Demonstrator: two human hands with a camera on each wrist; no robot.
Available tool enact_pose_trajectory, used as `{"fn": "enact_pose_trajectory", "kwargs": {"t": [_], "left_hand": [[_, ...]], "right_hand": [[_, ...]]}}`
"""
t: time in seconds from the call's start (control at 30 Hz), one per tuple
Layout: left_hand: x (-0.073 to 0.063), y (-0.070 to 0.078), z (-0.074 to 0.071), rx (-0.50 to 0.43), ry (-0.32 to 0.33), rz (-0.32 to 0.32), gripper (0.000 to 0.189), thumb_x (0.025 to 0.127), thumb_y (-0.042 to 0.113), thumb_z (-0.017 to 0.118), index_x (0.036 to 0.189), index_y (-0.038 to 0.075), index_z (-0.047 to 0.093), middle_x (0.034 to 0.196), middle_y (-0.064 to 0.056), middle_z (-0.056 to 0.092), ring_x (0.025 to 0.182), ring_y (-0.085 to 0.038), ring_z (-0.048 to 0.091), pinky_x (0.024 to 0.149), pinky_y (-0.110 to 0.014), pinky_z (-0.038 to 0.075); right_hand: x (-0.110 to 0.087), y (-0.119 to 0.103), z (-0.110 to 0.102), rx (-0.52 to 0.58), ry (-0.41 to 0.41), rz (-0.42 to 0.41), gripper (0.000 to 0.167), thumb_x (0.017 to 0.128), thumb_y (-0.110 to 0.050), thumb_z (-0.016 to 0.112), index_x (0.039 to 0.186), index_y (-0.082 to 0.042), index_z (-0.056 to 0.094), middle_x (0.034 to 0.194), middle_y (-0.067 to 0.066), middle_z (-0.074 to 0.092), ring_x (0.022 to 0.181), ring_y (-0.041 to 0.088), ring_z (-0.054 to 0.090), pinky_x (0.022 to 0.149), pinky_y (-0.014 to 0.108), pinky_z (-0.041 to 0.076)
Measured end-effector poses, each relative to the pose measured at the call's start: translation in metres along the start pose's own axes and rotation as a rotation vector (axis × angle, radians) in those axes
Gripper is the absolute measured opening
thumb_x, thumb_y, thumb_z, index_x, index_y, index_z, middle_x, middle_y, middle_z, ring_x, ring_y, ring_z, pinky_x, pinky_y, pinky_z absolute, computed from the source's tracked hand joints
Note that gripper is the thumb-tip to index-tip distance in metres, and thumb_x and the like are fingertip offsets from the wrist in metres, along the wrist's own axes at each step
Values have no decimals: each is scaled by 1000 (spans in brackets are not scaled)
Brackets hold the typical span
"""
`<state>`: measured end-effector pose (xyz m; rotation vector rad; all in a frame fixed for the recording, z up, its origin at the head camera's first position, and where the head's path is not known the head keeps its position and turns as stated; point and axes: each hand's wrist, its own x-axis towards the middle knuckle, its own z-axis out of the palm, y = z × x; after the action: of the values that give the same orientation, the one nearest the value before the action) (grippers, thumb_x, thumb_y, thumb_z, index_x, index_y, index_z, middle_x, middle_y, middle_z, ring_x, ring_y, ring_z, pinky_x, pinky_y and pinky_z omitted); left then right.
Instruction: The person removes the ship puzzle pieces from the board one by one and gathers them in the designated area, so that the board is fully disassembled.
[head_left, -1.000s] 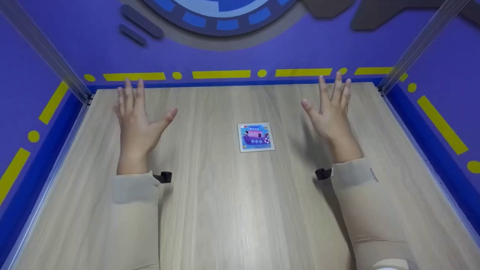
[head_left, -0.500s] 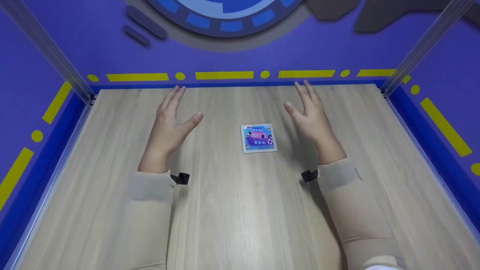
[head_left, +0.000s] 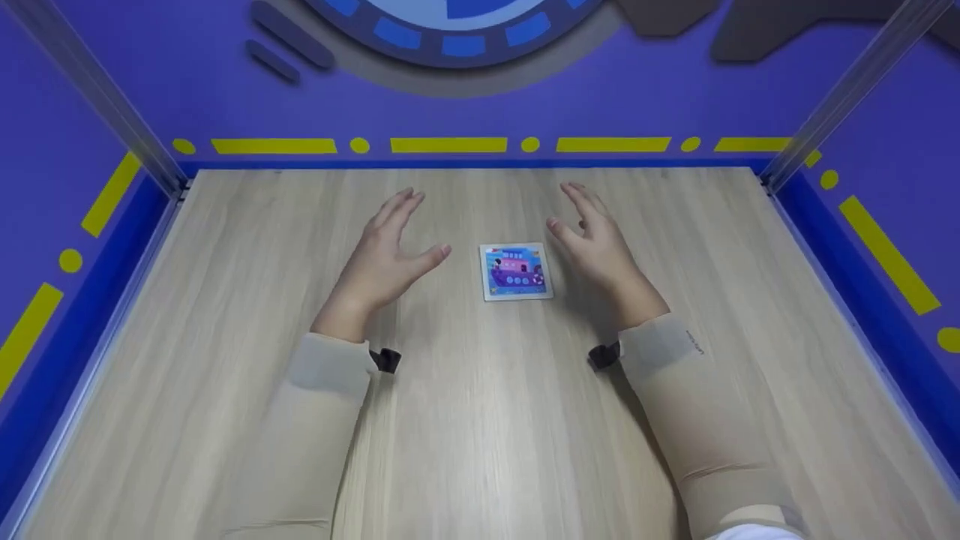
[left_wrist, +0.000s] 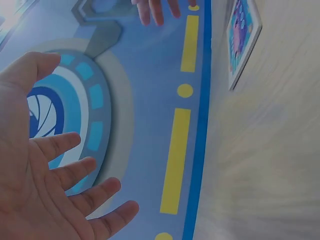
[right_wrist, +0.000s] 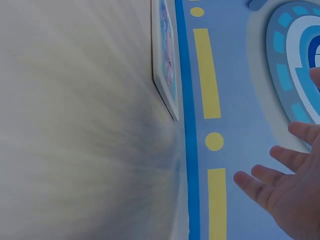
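Note:
A square picture board [head_left: 516, 271] with a white border and a pink and purple ship lies flat on the wooden table. To its left, my left hand [head_left: 386, 262] hovers above the table, fingers spread and thumb pointing toward the board. My right hand [head_left: 602, 251] hovers on the other side, closer to it, with fingers relaxed. Neither hand touches the board. The left wrist view shows the left palm [left_wrist: 45, 195] holding nothing and the board [left_wrist: 242, 37] at the upper right. In the right wrist view the board [right_wrist: 165, 55] appears edge-on, with the right fingers [right_wrist: 255, 187] apart from it.
The light wooden table [head_left: 450, 435] fills the space before me. A purple back wall [head_left: 480, 116] with yellow markings rises behind it, and side walls [head_left: 45, 225] stand left and right. Black wrist cameras [head_left: 386, 361] stick out from both cuffs.
Both hands have moved inward toward the picture board, the left hand travelling farther to the right and the right hand to the left. The board stays where it was on the table.

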<state>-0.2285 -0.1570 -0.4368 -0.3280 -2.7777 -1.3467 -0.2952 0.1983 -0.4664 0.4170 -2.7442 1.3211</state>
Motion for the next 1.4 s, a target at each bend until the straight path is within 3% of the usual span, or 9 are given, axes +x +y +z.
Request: {"fn": "enact_pose_trajectory", "kwargs": {"t": [0.17,0.3,0.43,0.63,0.93,1.4], "left_hand": [[6,0,20,46,-39,19,91,103,60,74,178,25,37,191,2,23,178,-34,17,142,-68,24],[12,-1,37,110,-54,23,89,102,59,74,177,23,41,190,-1,25,177,-37,13,142,-70,17],[15,-4,52,116,-79,8,87,103,59,75,176,25,42,190,2,27,176,-36,14,143,-69,16],[15,-14,70,134,-127,-16,84,105,56,75,176,25,43,189,1,30,176,-37,15,143,-68,15],[16,-24,83,169,-158,-17,71,108,44,76,169,16,53,183,-1,43,174,-40,20,144,-64,12],[14,-25,94,240,-193,18,62,109,38,77,164,14,61,176,-1,54,171,-39,26,142,-60,13]], "right_hand": [[-2,1,7,12,-23,37,75,114,-48,61,179,-21,37,189,9,27,176,34,27,138,55,40],[-1,2,12,23,-52,85,74,112,-46,63,178,-20,39,187,11,32,170,36,40,135,56,45],[0,3,17,41,-99,129,74,112,-44,64,178,-20,38,186,11,34,164,39,48,133,58,47],[1,7,22,23,-141,127,71,113,-34,66,176,-13,42,183,14,38,158,41,53,131,59,48],[0,12,28,-77,-212,99,57,112,-11,68,166,-2,54,179,20,45,157,41,56,132,53,48],[-2,17,29,-131,-267,115,52,109,-11,72,159,1,62,174,18,51,166,41,46,139,54,39]]}}
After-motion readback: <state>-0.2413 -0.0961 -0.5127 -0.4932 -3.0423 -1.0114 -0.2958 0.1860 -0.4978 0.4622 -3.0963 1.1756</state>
